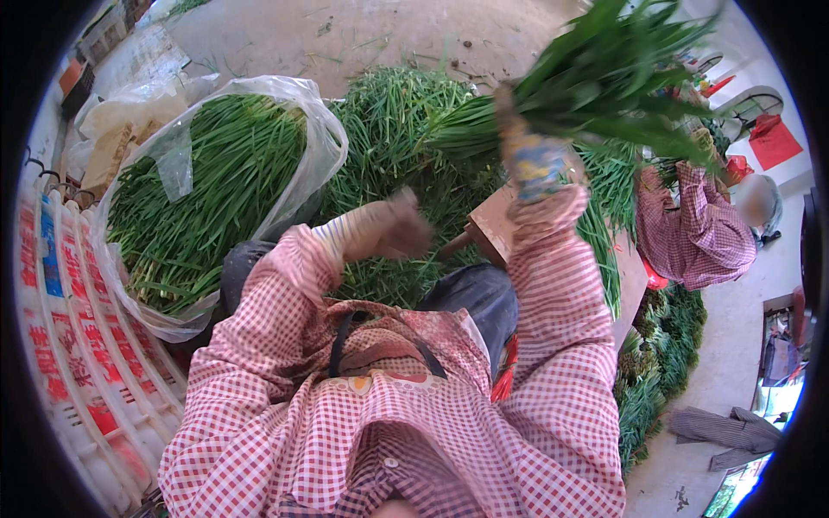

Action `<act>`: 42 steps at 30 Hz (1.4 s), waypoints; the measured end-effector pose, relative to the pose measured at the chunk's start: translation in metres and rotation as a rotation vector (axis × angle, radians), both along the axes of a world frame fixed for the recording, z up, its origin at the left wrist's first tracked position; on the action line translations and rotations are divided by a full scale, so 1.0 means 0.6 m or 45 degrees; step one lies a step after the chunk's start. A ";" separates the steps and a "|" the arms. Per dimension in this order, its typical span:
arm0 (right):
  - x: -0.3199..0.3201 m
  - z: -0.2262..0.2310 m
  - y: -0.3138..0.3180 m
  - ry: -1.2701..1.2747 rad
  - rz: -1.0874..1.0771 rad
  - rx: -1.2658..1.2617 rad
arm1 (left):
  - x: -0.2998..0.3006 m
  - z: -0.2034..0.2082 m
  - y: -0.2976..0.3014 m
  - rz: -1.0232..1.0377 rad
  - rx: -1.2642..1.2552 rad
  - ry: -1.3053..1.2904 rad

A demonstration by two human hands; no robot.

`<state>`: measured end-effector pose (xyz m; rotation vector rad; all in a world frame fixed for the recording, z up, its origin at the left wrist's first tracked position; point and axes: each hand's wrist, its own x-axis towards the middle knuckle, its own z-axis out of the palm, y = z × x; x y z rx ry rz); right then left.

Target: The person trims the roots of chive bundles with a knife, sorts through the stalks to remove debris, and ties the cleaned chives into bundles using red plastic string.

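My right hand point(528, 160), in a worn glove with blue and yellow patches, grips a bunch of garlic chives point(604, 73) and holds it raised above the pile. The leaves fan out to the upper right, blurred by motion, and the stem ends point left. My left hand point(389, 229), in a pale glove, hovers over the loose garlic chives point(393, 129) in front of me. Motion smears its fingers, so whether it holds anything does not show. Beside my right wrist is a small brown wooden stand point(494, 220), partly hidden by my sleeve.
A clear plastic bag point(332, 129) packed with chives stands at my left, next to white plastic crates point(82, 345) with red markings. At the right a co-worker in a checked shirt point(699, 233) sits by more greens. Dark green bunches point(665, 363) lie along the right floor.
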<state>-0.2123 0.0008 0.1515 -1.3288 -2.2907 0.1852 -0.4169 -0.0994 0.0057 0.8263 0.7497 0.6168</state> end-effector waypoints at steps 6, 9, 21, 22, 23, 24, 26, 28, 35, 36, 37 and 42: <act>-0.110 -0.167 -0.111 0.900 0.854 -0.065 | -0.015 -0.035 0.048 0.005 -0.246 -0.880; -0.140 -0.336 -0.156 0.873 0.886 -0.178 | -0.022 -0.058 0.039 -0.015 -0.363 -1.006; -0.036 -0.235 -0.262 1.039 1.130 -0.822 | -0.158 0.062 -0.169 0.357 -0.181 0.114; -0.008 -0.266 -0.275 1.349 0.741 -1.362 | -0.161 0.056 -0.186 0.302 -0.211 0.148; -0.005 -0.295 -0.278 1.709 0.436 -1.375 | -0.153 0.058 -0.212 0.339 -0.261 0.102; 0.004 -0.316 -0.287 1.784 0.155 -1.445 | -0.135 0.063 -0.234 0.373 -0.311 0.056; -0.013 -0.306 -0.296 1.821 0.159 -1.511 | -0.102 0.059 -0.264 0.427 -0.424 0.012; -0.038 -0.289 -0.305 1.530 0.181 -1.555 | -0.071 0.030 -0.282 0.460 -0.509 -0.042; -0.032 -0.289 -0.291 1.292 0.524 -1.664 | 0.005 0.022 -0.285 0.495 -0.360 0.169; -0.028 -0.311 -0.285 1.422 0.646 -1.698 | 0.005 0.019 -0.286 0.495 -0.358 0.162; -0.024 -0.319 -0.276 1.183 0.674 -1.510 | 0.006 0.019 -0.286 0.474 -0.380 0.168; 0.004 -0.303 -0.237 0.397 0.550 -1.512 | 0.008 0.018 -0.285 0.435 -0.464 0.142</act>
